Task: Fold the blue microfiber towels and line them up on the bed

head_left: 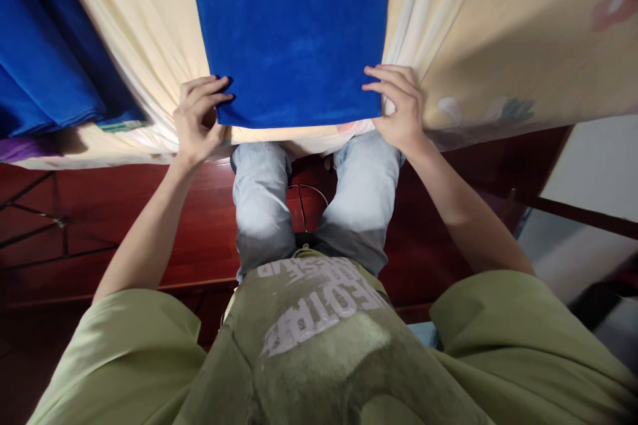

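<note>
A blue cloth point(294, 33), smooth like a towel, lies flat in front of me with straight sides. At its near left corner is my left hand point(197, 113), the fingertips resting on the cloth's edge and the thumb beside the corner. My right hand point(401, 103) is at the near right corner. Its fingers stretch over the right edge, spaced apart, and the thumb sits lower by the corner. Neither hand closes around the cloth. The far end of the cloth runs out of view at the top.
Under the cloth is a cream patterned sheet point(478, 73) with folds on both sides. Another blue cloth point(44, 60) lies folded at the left, near a purple piece point(30, 148). Below the sheet's edge are my knees point(264, 192), a reddish floor point(199, 212) and a dark metal frame point(60, 220).
</note>
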A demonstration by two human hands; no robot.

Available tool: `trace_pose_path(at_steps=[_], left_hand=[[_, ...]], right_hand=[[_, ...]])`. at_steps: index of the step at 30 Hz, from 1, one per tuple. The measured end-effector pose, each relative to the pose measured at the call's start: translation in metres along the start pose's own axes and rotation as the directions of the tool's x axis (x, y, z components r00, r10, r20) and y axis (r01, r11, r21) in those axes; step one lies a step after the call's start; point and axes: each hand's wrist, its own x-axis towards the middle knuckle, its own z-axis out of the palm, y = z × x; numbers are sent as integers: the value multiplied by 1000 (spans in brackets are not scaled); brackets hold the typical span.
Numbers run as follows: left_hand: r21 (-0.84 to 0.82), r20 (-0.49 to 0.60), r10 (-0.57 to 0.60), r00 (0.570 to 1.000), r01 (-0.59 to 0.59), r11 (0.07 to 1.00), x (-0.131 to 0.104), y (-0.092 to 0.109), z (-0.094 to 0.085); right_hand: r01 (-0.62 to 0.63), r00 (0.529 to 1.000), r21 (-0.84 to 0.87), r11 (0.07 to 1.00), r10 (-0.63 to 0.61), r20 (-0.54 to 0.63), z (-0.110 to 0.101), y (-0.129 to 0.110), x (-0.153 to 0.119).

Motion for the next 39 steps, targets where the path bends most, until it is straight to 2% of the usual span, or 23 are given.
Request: trace_pose_path(at_steps=[4,9,15,17,20,24,26,30,32,35,39], left_hand=[[68,34,-73,997,70,995,2,-2,3],[105,-4,-133,991,133,986,2,-4,7],[61,-178,-66,982,78,995,1,-3,8],[41,-207,-54,977,64,997,0,-5,9],[33,-162,-120,979,127,991,0,-9,11],[15,-97,-232,968,235,972,-2,-13,12],[6,-109,-243,964,245,970,-4,-12,11],[7,-204,-234,951,240,971,-4,-8,11],[-4,-237,-268,934,275,961,-3,-7,11],[-41,-234,-325,916,324,945,0,-2,10],[-43,-179,-331,926,329,943,3,11,5]], right_hand=[[-13,996,-36,999,10,-85,3,7,1],[-11,991,-21,1000,8,-130,6,8,2],[-54,989,37,998,59,-135,9,2,5],[-39,986,89,995,53,-160,10,2,6],[23,979,116,993,1,-206,10,3,6],[-7,982,-31,999,1,-189,11,8,5],[-31,975,-43,999,20,-220,12,12,5],[-47,957,5,999,47,-288,16,23,6],[-55,953,24,998,60,-298,19,28,7],[-57,945,62,996,74,-318,23,33,10],[-74,936,99,992,103,-335,24,30,10]])
